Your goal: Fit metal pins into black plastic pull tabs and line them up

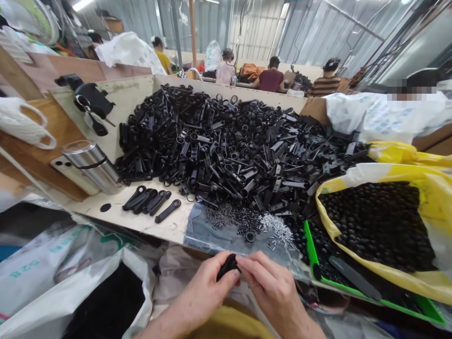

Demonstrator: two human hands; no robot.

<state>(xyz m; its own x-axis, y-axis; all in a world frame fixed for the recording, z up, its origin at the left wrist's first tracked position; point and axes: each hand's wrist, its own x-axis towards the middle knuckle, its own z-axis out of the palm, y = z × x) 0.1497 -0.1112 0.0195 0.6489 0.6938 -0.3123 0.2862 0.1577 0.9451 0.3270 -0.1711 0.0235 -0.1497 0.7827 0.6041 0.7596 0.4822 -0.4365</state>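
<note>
Black plastic part (228, 266), at lower centre of the frame, was pinched between left hand (205, 292) and right hand (271, 287). Five finished-looking pieces (151, 202) lay centre-left; the large heap (226, 146) above remained, suggesting most work was left.

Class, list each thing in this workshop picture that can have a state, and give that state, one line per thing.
Left hand: closed on the black part.
Right hand: fingertips pinching at the black part.
Flask: lying on its side, capped.
Yellow bag: open, full of dark round pieces.
Pile: heaped loose on the table.
Small row: laid apart from the pile.
</note>
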